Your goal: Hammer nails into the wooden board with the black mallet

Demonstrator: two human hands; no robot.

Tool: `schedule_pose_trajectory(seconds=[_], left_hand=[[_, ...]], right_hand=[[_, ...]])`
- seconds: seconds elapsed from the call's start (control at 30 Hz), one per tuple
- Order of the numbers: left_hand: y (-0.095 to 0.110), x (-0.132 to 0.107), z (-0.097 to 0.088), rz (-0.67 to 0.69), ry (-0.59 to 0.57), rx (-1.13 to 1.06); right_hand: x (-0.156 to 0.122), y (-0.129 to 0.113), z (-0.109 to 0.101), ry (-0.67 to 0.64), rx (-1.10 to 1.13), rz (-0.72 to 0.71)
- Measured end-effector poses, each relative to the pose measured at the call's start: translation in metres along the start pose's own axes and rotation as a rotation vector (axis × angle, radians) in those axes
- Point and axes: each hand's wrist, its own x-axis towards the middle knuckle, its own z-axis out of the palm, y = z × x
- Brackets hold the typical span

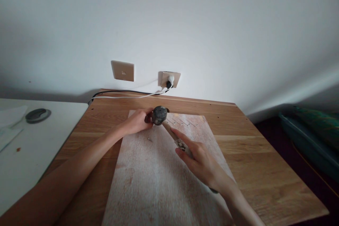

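My right hand (202,160) is wrapped round the handle of a hammer (159,115), its dark, worn metal head raised at the far part of a whitish wooden board (153,176). Close by that head, my left hand (139,122) rests on the board's far left area with its fingers drawn together. The hammer head covers its fingertips, so whatever they pinch is hidden. To the right of the head, several thin nails (181,124) stand in a row along the board's far edge. A small mark or bit (149,140) shows on the board below my left hand.
The board lies on a brown wooden tabletop (246,155) against the wall. Cables (127,95) run along its back edge to a wall socket (169,79). At left, a white surface (53,130) carries a dark round lid-like object (38,115).
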Motion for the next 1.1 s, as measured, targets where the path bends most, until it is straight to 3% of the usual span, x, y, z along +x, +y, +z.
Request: schedule_pose_trajectory(seconds=[0.47,1.1], left_hand=[[0.0081,0.0000,-0.0028,-0.065,0.007,0.001],[0.0001,0.0017,-0.0029,-0.011,-0.001,-0.035]], right_hand=[[-0.0011,0.0009,-0.0002,0.016,0.000,-0.021],[-0.0016,0.0005,-0.0010,0.014,-0.007,-0.002]])
